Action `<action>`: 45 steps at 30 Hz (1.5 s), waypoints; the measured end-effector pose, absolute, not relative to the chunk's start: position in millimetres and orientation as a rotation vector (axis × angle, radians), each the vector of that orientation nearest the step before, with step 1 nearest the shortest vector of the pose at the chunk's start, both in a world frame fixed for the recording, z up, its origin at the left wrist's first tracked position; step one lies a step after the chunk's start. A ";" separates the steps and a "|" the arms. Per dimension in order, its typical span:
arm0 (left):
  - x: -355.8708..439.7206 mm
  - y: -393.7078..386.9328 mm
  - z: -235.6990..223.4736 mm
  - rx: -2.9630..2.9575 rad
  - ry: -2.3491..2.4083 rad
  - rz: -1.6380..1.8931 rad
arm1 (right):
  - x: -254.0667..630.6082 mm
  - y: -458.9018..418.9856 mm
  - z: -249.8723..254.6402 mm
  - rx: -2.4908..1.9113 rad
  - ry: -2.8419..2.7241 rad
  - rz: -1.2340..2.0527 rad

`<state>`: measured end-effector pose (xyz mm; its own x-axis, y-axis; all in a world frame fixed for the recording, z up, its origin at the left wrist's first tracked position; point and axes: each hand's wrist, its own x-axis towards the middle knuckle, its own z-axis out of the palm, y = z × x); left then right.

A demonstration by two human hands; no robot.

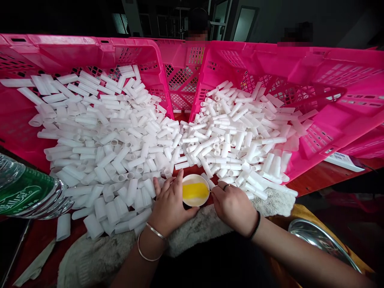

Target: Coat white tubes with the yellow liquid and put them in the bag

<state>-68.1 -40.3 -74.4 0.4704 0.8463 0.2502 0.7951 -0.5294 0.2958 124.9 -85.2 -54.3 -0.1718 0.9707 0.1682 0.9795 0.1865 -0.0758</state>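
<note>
Left hand (169,204) cups the left side of the white cup (196,190), fingers along its far left edge and thumb at its near edge. Right hand (234,203) is closed in a pinch at the cup's right rim; what sits between its fingertips is too small to tell.

Left of the cup, a clear bottle with a green label (28,190) has its base end toward it. Between bottle and cup, white tubes (120,152) lie heaped at many angles, spilling from a tilted pink crate (135,52).

Facing up toward the camera, the cup's mouth shows slightly wider from left to right than from near to far. Its rim is pale and round, and a bright yellow patch runs crosswise inside, with off-white above and below. A grey cloth (192,236) lies on the near side of the cup. Right of the cup are more tubes, a second pink crate (327,120) and, nearer the person, a shiny metal bowl (318,236).
</note>
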 end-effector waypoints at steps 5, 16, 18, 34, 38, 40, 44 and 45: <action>-68.2 -38.6 -72.7 2.557 1.438 0.557 | 136.3 -78.4 -39.8 -1.867 -2.174 -0.078; -70.3 -35.8 -76.5 2.534 1.454 0.539 | 103.8 -28.1 -19.8 -1.046 -2.745 -0.012; -70.2 -36.0 -76.0 2.536 1.452 0.542 | 98.3 -23.5 -22.7 -1.070 -2.757 -0.015; -70.6 -35.7 -75.0 2.517 1.439 0.532 | 102.5 -27.4 -7.0 -1.547 -2.516 0.172; -69.6 -37.3 -73.0 2.512 1.430 0.523 | 125.9 -37.6 3.2 -1.740 -2.338 0.194; -69.5 -37.9 -72.0 2.505 1.435 0.516 | 134.9 -45.3 3.0 -1.784 -2.355 0.189; -69.6 -38.6 -71.2 2.485 1.434 0.527 | 140.7 -59.1 -1.8 -1.793 -2.430 0.188; -69.6 -38.8 -71.3 2.483 1.432 0.530 | 140.6 -61.3 -2.3 -1.793 -2.432 0.189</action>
